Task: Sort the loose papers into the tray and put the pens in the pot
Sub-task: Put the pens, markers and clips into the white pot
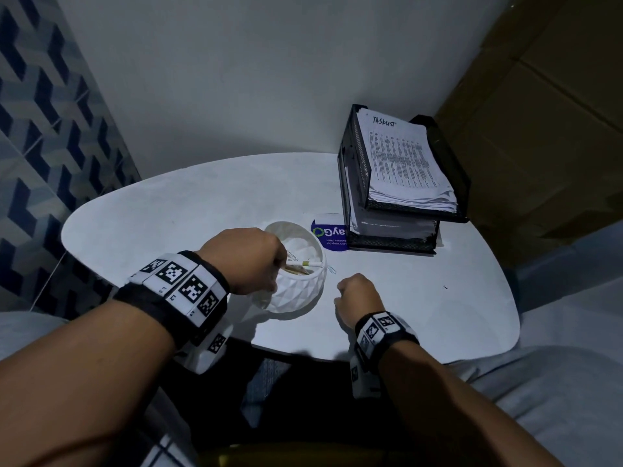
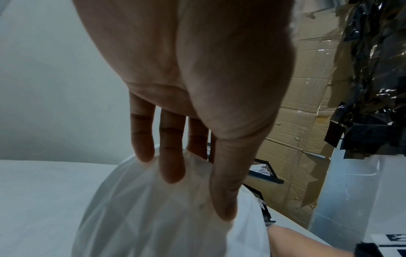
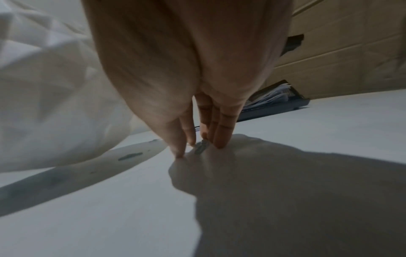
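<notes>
A white faceted pot (image 1: 300,291) stands near the front of the white table (image 1: 168,217), with pens (image 1: 308,264) lying inside it. My left hand (image 1: 259,264) grips the pot's near rim; in the left wrist view the left hand (image 2: 197,194) has its thumb on the pot (image 2: 153,217) wall and its fingers over the rim. My right hand (image 1: 355,294) is just right of the pot, fingertips down on the table. In the right wrist view the right hand (image 3: 197,147) pinches a small paper clip (image 3: 201,147). A black two-tier mesh tray (image 1: 451,210) at the back right holds stacked papers (image 1: 401,160).
A blue card (image 1: 325,234) lies partly under the tray's front left corner. Another small clip (image 1: 332,269) lies against the pot's right side. Cardboard boxes (image 1: 539,112) stand behind the tray. A grey wall runs along the table's back, and a tiled wall (image 1: 43,146) is on the left.
</notes>
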`<state>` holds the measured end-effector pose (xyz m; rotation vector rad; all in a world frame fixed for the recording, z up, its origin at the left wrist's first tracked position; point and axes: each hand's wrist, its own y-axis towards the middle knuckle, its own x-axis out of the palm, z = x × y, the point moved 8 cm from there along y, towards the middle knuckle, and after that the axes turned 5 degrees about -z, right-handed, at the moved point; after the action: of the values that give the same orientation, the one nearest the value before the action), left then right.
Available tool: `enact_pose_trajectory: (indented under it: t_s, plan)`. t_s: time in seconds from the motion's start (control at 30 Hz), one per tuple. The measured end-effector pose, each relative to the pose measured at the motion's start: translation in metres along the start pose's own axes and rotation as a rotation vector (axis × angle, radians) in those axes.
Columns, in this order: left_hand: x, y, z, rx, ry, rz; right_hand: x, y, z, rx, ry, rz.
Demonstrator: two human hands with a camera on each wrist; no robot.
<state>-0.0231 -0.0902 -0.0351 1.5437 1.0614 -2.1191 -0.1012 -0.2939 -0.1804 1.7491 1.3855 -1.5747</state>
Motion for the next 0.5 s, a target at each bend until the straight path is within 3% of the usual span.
enact_pose_trajectory:
  t_s: [0.5]
  plan:
    - [0.003,-0.004,0.002,-0.006,0.010,-0.007,-0.008,-0.010,0.018,0.064,0.048,0.003]
